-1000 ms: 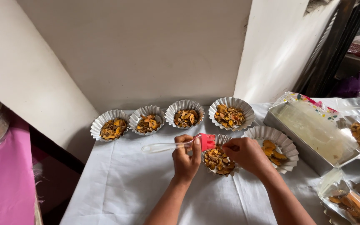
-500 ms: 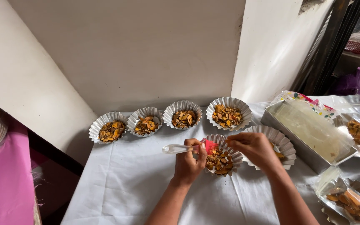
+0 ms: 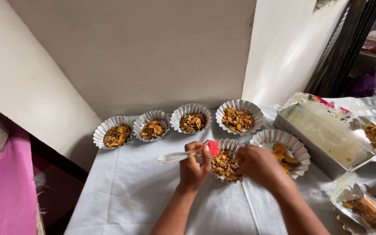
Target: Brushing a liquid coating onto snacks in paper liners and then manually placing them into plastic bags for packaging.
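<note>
My left hand (image 3: 194, 167) fingers curl tight round the clear handle of a pastry brush (image 3: 187, 154), red bristles over the near foil cup (image 3: 226, 165) of orange chips. My right hand (image 3: 260, 165) covers that cup's right rim; can't tell if its fingers pinch it. Behind the cup: a row of four filled cups (image 3: 153, 126); right of it another cup (image 3: 286, 146), then a metal tray (image 3: 323, 135). Risk: the light foil cup could tip or slide on the tabletop (image 3: 127, 196) cloth under a brush push, spilling chips.
</note>
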